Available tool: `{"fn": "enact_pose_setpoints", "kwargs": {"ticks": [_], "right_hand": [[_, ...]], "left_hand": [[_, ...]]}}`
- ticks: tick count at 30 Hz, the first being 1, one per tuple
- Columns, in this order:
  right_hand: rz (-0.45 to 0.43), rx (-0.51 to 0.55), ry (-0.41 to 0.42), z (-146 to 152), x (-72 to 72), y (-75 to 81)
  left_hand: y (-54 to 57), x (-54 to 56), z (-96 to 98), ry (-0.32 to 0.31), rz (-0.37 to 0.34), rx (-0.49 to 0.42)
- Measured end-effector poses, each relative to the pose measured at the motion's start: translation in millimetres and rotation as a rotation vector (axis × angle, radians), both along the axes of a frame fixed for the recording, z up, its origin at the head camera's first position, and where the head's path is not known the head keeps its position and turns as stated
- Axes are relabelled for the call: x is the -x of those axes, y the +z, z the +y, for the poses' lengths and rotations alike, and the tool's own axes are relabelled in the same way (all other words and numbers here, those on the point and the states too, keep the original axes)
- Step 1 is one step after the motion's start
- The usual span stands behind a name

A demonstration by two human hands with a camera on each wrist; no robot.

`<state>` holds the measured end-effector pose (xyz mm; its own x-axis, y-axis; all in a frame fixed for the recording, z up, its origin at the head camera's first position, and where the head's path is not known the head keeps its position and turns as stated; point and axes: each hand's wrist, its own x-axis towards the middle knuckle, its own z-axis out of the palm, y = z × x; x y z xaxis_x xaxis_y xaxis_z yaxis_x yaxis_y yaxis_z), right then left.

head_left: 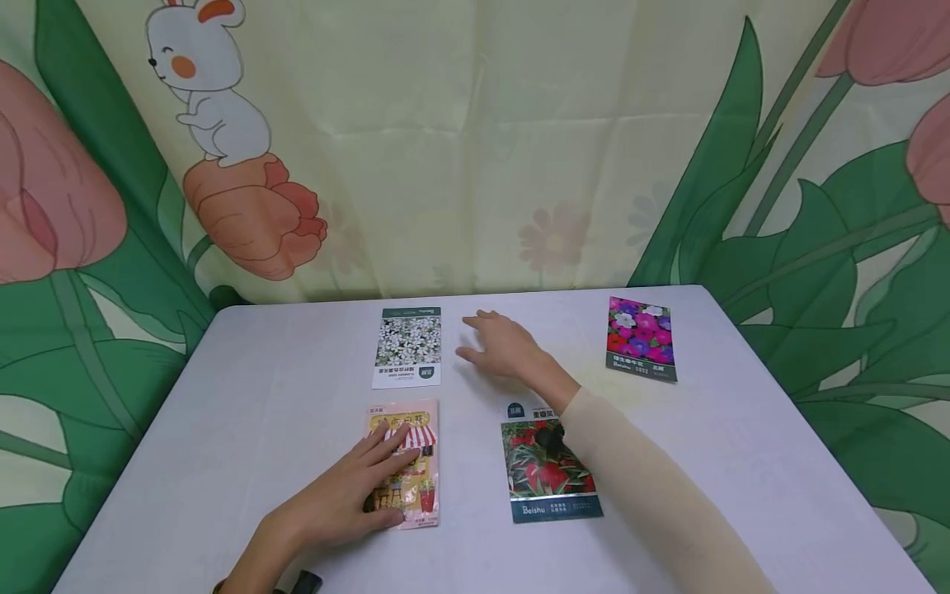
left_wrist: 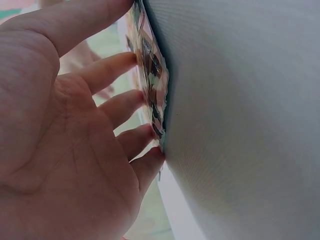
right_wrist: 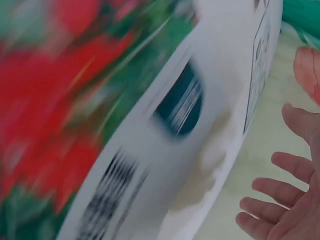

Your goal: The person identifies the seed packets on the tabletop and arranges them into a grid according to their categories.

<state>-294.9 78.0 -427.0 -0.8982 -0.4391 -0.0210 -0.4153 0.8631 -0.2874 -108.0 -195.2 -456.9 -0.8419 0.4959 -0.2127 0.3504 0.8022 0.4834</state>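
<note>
My left hand (head_left: 337,499) rests on a pink packet (head_left: 425,493) with a striped awning print, its fingers spread across the front. In the left wrist view the fingertips (left_wrist: 131,102) touch the packet's face, which lies on the table. My right hand (head_left: 505,345) is held over the table with fingers extended and nothing in it, just right of a seed packet with white flowers (head_left: 406,342). Below my right forearm lies a seed packet with red flowers (head_left: 545,470), partly covered by the sleeve; it shows large and blurred in the right wrist view.
A seed packet with pink and purple flowers (head_left: 641,338) lies at the back right of the white table (head_left: 245,396). Behind the table's far edge hangs a printed curtain (head_left: 401,165) with a rabbit and tulips. A dark object (head_left: 306,582) shows at my left wrist.
</note>
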Motion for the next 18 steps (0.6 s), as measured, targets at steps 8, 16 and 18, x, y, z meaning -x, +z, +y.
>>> {"fn": "enact_pose_setpoints", "kwargs": {"ticks": [8,16,18], "right_hand": [[0.004,0.061,-0.059,79,0.0,1.7],[-0.039,0.030,-0.151,140,5.8,-2.9],[-0.054,0.026,-0.163,154,6.8,-4.4]], "left_hand": [[2.7,-1.8,-0.4,-0.008,0.009,-0.013],[3.2,-1.9,-0.2,-0.016,0.015,-0.011],[2.9,-1.6,-0.3,-0.011,0.012,-0.006]]}}
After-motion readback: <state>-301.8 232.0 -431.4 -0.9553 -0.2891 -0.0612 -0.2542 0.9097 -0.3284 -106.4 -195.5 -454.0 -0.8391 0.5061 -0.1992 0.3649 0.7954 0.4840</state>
